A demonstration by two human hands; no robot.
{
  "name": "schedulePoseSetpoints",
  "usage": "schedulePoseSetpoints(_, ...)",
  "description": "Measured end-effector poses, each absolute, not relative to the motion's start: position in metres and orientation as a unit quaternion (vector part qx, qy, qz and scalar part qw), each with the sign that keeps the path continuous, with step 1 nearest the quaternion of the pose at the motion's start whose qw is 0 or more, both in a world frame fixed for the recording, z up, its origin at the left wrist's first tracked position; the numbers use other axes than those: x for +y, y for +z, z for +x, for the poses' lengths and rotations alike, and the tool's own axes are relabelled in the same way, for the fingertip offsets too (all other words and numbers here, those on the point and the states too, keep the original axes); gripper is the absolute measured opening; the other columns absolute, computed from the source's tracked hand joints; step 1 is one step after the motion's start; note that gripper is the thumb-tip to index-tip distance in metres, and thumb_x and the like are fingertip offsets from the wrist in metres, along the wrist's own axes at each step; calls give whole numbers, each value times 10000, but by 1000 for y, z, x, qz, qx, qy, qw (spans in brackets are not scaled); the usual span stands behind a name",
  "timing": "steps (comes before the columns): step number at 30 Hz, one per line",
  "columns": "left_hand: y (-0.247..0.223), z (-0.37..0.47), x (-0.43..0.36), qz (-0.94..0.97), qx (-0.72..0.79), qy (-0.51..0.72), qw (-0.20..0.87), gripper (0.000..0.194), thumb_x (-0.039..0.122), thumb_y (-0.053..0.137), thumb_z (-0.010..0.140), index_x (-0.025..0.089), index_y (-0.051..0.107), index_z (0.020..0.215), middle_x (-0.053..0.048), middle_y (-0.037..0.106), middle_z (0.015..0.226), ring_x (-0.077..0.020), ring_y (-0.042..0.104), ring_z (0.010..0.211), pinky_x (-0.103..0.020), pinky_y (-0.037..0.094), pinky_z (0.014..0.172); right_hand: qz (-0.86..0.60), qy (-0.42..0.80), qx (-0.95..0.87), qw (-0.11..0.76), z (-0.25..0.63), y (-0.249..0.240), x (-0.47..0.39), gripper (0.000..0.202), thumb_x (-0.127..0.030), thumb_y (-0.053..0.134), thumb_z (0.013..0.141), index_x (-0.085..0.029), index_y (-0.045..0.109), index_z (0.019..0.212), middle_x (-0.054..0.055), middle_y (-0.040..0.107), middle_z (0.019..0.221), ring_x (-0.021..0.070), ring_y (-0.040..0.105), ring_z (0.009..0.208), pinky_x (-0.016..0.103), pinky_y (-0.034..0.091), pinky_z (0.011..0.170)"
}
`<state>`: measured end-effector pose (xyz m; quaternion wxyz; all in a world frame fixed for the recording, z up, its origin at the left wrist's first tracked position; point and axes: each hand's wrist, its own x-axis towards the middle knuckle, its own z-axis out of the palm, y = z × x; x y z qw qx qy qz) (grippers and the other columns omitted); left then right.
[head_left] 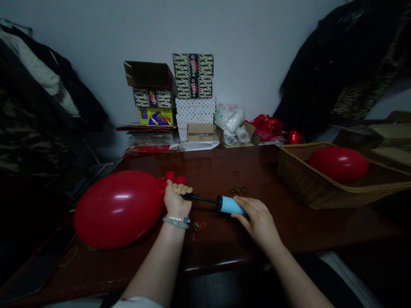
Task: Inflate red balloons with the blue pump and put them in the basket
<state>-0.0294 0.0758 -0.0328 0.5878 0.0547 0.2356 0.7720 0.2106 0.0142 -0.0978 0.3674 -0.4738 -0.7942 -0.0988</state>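
Observation:
A large inflated red balloon (118,209) lies on its side above the left part of the dark table (205,167). My left hand (177,199) is closed around the balloon's neck and the black nozzle end of a hand pump. The pump's light blue barrel (231,205) points to the right, with a black rod between it and my left hand. Around the barrel's right end, the fingers of my right hand (258,220) are wrapped. Small red round shapes (176,177) show just behind my left hand. What my left fingers cover is hidden.
A wicker basket (298,184) with another red balloon (340,164) stands at the right. Black rings (239,190) and small coloured bands (197,226) lie mid-table. Stacked boxes (194,90) and plastic bags (229,117) line the wall. A dark flat object (41,261) is at the left.

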Motion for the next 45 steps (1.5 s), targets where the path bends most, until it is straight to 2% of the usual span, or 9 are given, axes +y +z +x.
schedulePoseSetpoints(7,-26,-50,79,36,220,776,589,448,297,352,961,200,209,547,78,234,380,-64,285,308,-232,282,408,-485,-101,-789,364,225,-93,14,437,-428,570,879,-214,551,1259,86,638,1205,245,591,1093,442,485,922)
schedulePoseSetpoints(24,-42,10,65,77,231,744,623,497,363,505,905,197,226,529,76,225,414,-58,256,349,-225,286,421,-464,-83,-778,416,182,-96,1,380,-364,609,863,-188,580,1199,93,656,1149,228,599,1046,405,485,903)
schedulePoseSetpoints(29,-45,15,64,81,243,747,614,513,374,518,896,200,208,526,78,210,414,-58,248,356,-225,283,420,-466,-75,-785,401,184,-98,2,395,-370,611,861,-184,571,1208,89,654,1156,219,594,1056,387,483,909)
schedulePoseSetpoints(45,-29,-44,76,71,196,784,585,474,340,434,940,199,229,538,75,242,405,-63,286,341,-235,291,421,-475,-118,-792,365,218,-86,10,428,-435,574,874,-203,568,1233,88,654,1174,235,603,1063,420,462,923)
